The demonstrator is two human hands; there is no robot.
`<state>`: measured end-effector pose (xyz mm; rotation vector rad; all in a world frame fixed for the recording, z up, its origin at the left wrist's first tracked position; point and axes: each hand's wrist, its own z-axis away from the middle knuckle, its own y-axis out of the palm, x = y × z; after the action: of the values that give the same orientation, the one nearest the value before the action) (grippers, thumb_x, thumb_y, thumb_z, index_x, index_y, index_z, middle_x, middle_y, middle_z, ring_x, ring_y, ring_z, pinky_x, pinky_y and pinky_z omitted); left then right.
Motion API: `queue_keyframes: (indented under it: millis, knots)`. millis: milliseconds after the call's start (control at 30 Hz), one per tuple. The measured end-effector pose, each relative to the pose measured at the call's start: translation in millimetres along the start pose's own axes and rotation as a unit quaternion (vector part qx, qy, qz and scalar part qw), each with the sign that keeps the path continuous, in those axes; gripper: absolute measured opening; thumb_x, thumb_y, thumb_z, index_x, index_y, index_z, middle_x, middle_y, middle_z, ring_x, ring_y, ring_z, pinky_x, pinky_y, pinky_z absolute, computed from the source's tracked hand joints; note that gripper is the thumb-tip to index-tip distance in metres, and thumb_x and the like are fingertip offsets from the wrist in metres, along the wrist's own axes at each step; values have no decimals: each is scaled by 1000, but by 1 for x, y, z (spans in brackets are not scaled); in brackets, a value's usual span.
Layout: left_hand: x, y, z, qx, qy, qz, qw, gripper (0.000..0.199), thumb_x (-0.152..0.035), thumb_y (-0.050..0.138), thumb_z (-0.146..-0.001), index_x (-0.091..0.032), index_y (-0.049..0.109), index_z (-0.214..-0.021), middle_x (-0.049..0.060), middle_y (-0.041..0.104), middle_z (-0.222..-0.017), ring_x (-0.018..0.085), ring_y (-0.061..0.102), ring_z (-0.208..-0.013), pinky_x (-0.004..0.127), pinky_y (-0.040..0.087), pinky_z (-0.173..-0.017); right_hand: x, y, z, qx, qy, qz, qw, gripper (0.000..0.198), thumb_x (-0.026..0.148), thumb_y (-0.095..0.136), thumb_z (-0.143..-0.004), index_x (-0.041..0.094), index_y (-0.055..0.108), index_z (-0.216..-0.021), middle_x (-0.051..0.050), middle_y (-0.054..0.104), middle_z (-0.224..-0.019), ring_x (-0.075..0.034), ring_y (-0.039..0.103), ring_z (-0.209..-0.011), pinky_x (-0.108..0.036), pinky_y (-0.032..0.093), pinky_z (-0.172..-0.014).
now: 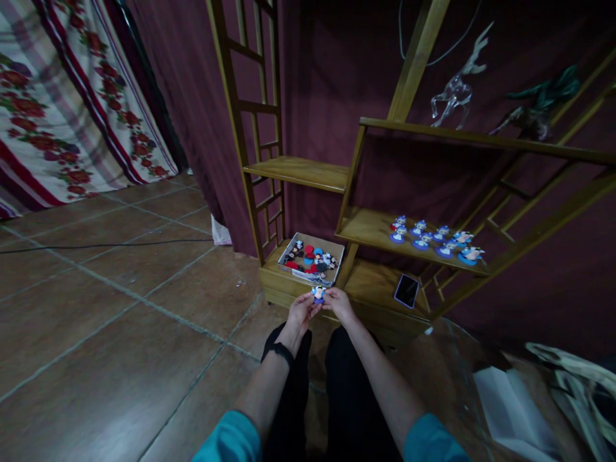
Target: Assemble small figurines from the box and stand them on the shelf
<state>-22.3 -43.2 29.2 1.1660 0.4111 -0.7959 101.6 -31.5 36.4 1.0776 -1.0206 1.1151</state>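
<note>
Between my two hands is a small toy figurine (318,293), white and blue on a purple base. My left hand (302,308) pinches it from the left, and my right hand (339,303) grips its right side. Just beyond them, a shallow cardboard box (290,272) on the lowest shelf holds several loose figurines with red, black and blue parts. To the right, on a raised shelf (362,224), several similar figurines (423,241) stand upright in two rows, most on purple bases and some on blue ones.
A dark-screened phone (407,290) lies on the lower right shelf. Above, a clear deer ornament (455,93) and a dark green sculpture (543,102) stand on the top shelf. A white box (514,410) sits on the floor at right. A black cable (106,244) crosses the tiles at left.
</note>
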Motion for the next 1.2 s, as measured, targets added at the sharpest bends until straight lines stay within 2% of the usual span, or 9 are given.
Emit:
queue_keyframes:
  millis: [233,433,700,1033,1200]
  knots:
    - [-3,0,-1,7,-21,28,999,11,-11,61,-75,-13,58,-86,5,65,-69,11,62,-57,24,53,-62,11,0,11,26,6,-53,998,28,33,75,-51,17,61,-69,-2,66,-70,-16,63,-66,-33,52,-68]
    - [-4,0,-1,28,-40,44,998,12,-11,59,-77,-12,57,-89,7,66,-73,11,63,-60,25,54,-65,17,1,19,-3,19,-83,996,29,35,74,-50,18,60,-69,-1,66,-72,-15,62,-66,-31,51,-67]
    - [-6,6,3,35,-38,38,998,11,-11,59,-77,-11,59,-88,8,67,-76,12,64,-63,26,54,-69,21,-4,23,17,38,-111,993,28,34,74,-53,18,59,-70,-1,66,-70,-15,62,-64,-31,51,-67]
    - [-6,10,2,15,-6,19,1000,7,-11,60,-76,-13,60,-83,5,66,-71,10,62,-60,27,53,-67,18,-2,21,23,16,-54,998,25,35,68,-57,20,58,-75,-1,66,-78,-16,63,-73,-33,50,-71]
    - [-5,10,3,10,22,22,999,13,-9,62,-73,-14,60,-85,5,67,-75,12,64,-66,29,53,-70,13,1,14,-8,-17,-15,1000,30,33,67,-56,21,60,-83,-1,66,-83,-17,62,-76,-30,49,-70]
